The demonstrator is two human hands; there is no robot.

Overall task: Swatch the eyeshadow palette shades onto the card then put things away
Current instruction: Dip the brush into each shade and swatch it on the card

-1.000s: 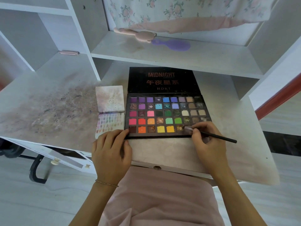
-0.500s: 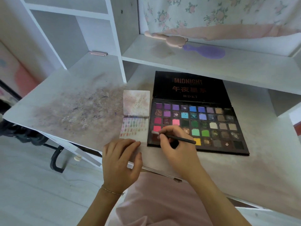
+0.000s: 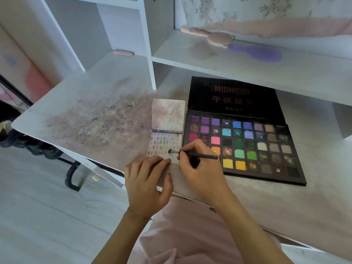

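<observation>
card: a small white swatch card [image 3: 164, 147], covered in rows of faint pastel smudges, is laid flat near the front edge of the desk, just left of the palette; a second stained white leaf [image 3: 168, 115] is joined to it along its far edge.
brush: a thin black-handled makeup brush [image 3: 192, 153] is held nearly level, its pale tuft set on the lower right part of the card.
palette: a large black eyeshadow palette [image 3: 245, 143] with rows of square coloured pans is spread open, its lid marked "midnight" laid back toward the shelf.
right hand: the right hand [image 3: 200, 168] is curled round the brush, pinched near the ferrule, over the palette's near left corner.
left hand: the left hand [image 3: 146, 181] is laid with fingers nearly straight, fingertips pressed on the card's near edge; a thin bracelet [image 3: 139, 215] is worn at the wrist.
surface: a white wood-grain desk [image 3: 297, 202], heavily smeared with brownish and purple powder left of the card.
room: white shelving is seen behind; a purple hairbrush [image 3: 257, 53] and a pink hairbrush [image 3: 211, 36] are laid on the shelf, beneath floral fabric [image 3: 266, 12].
</observation>
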